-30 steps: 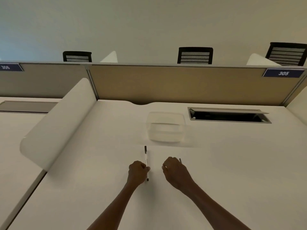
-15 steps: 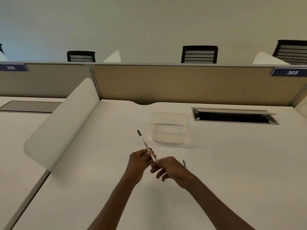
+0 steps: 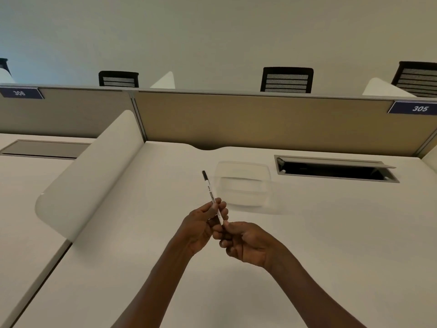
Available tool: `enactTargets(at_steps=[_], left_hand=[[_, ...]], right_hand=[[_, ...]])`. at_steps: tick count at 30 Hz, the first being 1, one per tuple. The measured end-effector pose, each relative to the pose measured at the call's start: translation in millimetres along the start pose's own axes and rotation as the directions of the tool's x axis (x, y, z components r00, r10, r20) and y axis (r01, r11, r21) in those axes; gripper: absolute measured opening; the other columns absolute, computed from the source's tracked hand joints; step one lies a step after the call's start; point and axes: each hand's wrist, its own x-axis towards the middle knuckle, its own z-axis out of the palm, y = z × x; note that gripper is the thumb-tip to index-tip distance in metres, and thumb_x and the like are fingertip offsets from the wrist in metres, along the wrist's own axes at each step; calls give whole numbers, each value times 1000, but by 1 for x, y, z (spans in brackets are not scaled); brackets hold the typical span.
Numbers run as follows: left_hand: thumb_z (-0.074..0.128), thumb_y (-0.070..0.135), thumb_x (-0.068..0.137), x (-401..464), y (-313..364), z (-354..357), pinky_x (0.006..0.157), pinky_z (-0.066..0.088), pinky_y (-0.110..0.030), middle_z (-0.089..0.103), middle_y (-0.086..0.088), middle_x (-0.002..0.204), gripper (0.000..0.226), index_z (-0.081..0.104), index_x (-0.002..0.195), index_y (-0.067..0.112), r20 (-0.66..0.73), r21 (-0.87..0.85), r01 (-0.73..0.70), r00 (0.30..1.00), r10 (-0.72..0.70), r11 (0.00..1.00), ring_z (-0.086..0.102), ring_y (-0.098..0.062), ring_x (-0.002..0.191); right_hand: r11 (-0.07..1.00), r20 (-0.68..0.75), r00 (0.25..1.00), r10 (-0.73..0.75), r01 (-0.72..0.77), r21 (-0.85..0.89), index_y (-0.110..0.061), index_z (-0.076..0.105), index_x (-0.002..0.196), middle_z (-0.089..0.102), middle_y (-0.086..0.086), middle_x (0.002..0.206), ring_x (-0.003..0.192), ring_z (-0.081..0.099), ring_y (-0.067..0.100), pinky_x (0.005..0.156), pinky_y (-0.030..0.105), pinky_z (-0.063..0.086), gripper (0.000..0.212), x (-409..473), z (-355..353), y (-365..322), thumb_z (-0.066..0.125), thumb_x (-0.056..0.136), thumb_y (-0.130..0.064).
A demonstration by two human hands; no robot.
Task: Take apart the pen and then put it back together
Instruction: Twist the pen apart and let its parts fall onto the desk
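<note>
A thin white pen point(image 3: 210, 192) with a black end cap and printed lettering points up and away to the left, held above the white desk point(image 3: 331, 233). My left hand point(image 3: 201, 223) grips the pen's lower barrel between thumb and fingers. My right hand point(image 3: 246, 242) pinches the pen's near end with thumb and forefinger; that end is hidden by the fingers. Both hands touch each other around the pen. The small dark piece seen earlier on the desk is out of sight behind my right hand.
A clear plastic box point(image 3: 243, 183) stands on the desk just beyond the hands. An open cable slot point(image 3: 335, 171) lies at the back right. A white curved divider point(image 3: 89, 176) rises on the left, a tan partition point(image 3: 260, 121) at the back.
My left hand lifted the pen off the desk and tilted it up to the left. My right hand left the small dark piece and closed on the pen's near end.
</note>
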Motion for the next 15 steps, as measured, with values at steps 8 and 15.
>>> enactTargets(at_steps=[8, 15], left_hand=[[60, 2, 92, 2, -9, 16, 69, 60, -29, 76, -9, 85, 13, 69, 101, 0, -194, 57, -216, 955, 224, 975, 75, -25, 86], [65, 4, 90, 2, -13, 39, 65, 62, -29, 77, -10, 80, 9, 69, 97, 0, -368, -73, -261, 904, 217, 963, 76, -21, 80]], right_hand=[[830, -378, 841, -387, 140, -540, -11, 67, 68, 65, 5, 62, 53, 50, 12, 54, 21, 41, 33, 8, 16, -4, 45, 93, -6], [-46, -31, 500, -865, -141, -989, -10, 64, 80, 64, 5, 72, 63, 50, 18, 58, 27, 39, 22, 12, 19, 12, 48, 88, 1]])
